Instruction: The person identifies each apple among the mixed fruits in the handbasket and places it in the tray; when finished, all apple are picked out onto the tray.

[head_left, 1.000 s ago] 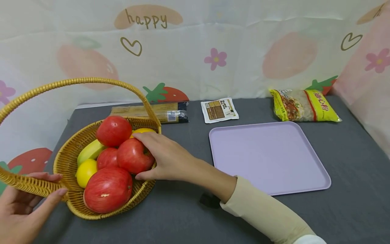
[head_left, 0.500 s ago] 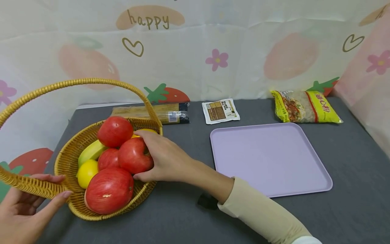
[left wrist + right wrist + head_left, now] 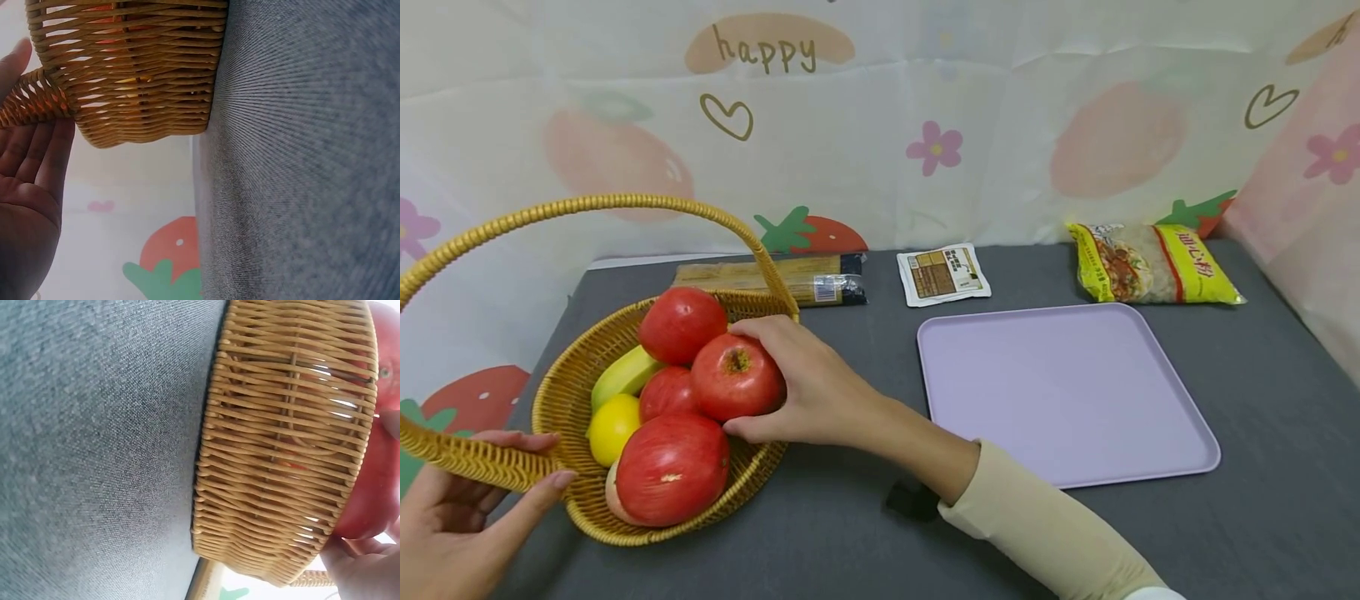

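A wicker basket (image 3: 553,392) holds several red fruits, a yellow lemon (image 3: 613,429) and a banana (image 3: 625,375). My right hand (image 3: 808,387) grips a red pomegranate (image 3: 736,379) at the basket's right side, its brown-green crown turned up; the thumb lies on the near side. In the right wrist view the red fruit (image 3: 369,487) shows above the basket's rim beside my fingers. On the left, my left hand (image 3: 471,517) holds the base of the basket's handle (image 3: 475,458), thumb in front and fingers behind. The left wrist view shows that hand (image 3: 31,181) at the woven handle.
A lilac tray (image 3: 1067,392) lies right of the basket on the grey cloth (image 3: 850,533). Along the back are a long noodle pack (image 3: 805,279), a small white packet (image 3: 943,273) and a yellow bag (image 3: 1150,262). A dark object (image 3: 913,498) lies under the right forearm.
The pomegranate in my right hand has turned so that its crown faces up and toward the camera. The large red fruit in front has shifted slightly. My left hand stays on the handle.
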The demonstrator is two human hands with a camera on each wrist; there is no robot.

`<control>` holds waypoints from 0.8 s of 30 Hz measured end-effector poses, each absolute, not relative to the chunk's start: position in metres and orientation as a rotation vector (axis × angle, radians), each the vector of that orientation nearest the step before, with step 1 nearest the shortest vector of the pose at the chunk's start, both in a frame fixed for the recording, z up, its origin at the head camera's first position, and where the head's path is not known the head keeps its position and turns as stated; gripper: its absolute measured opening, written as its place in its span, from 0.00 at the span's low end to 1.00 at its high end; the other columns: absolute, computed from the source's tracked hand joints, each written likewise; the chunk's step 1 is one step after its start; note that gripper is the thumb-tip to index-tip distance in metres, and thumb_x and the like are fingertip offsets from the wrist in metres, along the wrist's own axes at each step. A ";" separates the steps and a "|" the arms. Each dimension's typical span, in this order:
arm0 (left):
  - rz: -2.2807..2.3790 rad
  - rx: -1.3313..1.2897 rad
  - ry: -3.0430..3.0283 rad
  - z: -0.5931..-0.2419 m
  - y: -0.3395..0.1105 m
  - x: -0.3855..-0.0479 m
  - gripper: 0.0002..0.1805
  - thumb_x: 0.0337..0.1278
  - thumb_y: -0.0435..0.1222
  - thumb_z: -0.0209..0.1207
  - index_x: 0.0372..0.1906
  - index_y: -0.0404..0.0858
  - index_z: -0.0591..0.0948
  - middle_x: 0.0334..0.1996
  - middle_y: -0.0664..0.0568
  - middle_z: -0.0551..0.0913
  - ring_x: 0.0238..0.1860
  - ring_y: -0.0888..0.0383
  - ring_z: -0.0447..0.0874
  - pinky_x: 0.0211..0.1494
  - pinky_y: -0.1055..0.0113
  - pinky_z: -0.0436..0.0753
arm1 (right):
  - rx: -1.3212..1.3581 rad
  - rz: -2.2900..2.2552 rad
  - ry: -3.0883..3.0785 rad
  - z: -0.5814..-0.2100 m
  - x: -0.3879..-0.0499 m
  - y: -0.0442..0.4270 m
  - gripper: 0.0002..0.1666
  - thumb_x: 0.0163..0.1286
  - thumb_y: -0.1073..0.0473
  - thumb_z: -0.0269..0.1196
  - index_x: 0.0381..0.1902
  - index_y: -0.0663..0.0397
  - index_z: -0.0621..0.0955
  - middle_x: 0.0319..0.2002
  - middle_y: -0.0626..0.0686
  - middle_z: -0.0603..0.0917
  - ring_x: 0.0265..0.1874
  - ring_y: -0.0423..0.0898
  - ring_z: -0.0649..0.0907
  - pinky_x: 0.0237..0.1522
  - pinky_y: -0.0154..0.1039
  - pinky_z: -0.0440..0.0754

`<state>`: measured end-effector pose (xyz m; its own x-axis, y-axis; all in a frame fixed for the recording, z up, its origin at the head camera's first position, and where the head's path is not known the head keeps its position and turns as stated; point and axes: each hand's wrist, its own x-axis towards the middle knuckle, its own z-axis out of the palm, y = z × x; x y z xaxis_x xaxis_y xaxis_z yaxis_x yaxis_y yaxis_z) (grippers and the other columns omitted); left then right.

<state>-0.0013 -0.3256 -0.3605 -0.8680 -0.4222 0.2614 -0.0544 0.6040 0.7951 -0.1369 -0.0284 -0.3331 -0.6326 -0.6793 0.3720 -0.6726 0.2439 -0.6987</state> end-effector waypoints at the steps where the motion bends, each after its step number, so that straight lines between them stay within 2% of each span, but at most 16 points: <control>1: -1.171 0.383 -2.406 -0.361 -0.325 -0.001 0.30 0.49 0.17 0.68 0.58 0.36 0.75 0.45 0.56 0.81 0.44 0.72 0.83 0.45 0.84 0.80 | -1.343 -1.399 2.468 -0.334 -0.137 -0.028 0.47 0.53 0.50 0.78 0.67 0.53 0.69 0.61 0.50 0.73 0.58 0.40 0.72 0.52 0.28 0.79; 14: -1.174 0.395 -2.392 -0.360 -0.323 -0.001 0.29 0.51 0.17 0.67 0.58 0.36 0.75 0.45 0.55 0.81 0.44 0.71 0.83 0.45 0.84 0.80 | -1.258 -1.529 2.490 -0.329 -0.137 -0.017 0.46 0.54 0.51 0.78 0.68 0.52 0.70 0.61 0.48 0.74 0.58 0.39 0.72 0.51 0.31 0.81; 24: -1.176 0.409 -2.383 -0.359 -0.322 -0.002 0.29 0.51 0.17 0.67 0.58 0.36 0.75 0.46 0.55 0.81 0.43 0.71 0.84 0.44 0.84 0.80 | -1.293 -1.550 2.502 -0.328 -0.136 -0.015 0.46 0.53 0.52 0.78 0.67 0.53 0.71 0.61 0.49 0.74 0.58 0.39 0.72 0.52 0.31 0.80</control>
